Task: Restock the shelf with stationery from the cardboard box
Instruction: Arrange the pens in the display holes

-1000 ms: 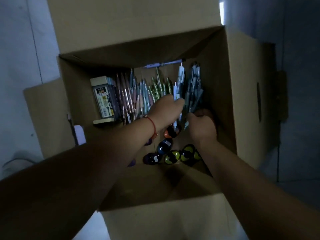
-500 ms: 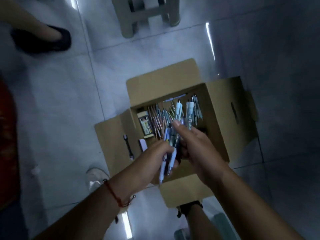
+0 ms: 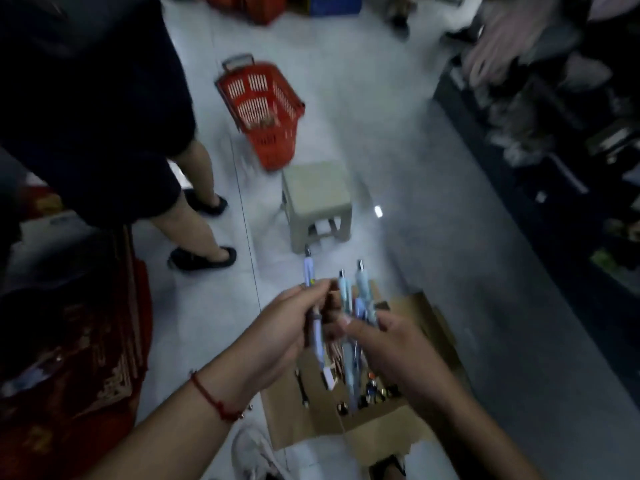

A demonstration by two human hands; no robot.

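My left hand (image 3: 287, 327) grips a pale purple pen (image 3: 309, 275) upright, its tip pointing away from me. My right hand (image 3: 391, 344) holds a small bunch of light blue pens (image 3: 360, 292), tips up, close beside the left hand. Both hands hover above the open cardboard box (image 3: 440, 327) on the floor. Inside the box, more pens and small dark items show between and below my hands, mostly hidden by them. Dim shelving (image 3: 554, 140) with blurred goods runs along the right.
A beige plastic stool (image 3: 318, 199) stands just beyond the box. A red shopping basket (image 3: 263, 105) lies behind it. A person in dark clothes stands at the left, shoes (image 3: 202, 259) on the pale tiles. Red patterned goods (image 3: 69, 358) fill the lower left.
Both hands have lifted out of the box with pens and risen well above it. The view has tilted up from the box to the aisle, stool and basket.
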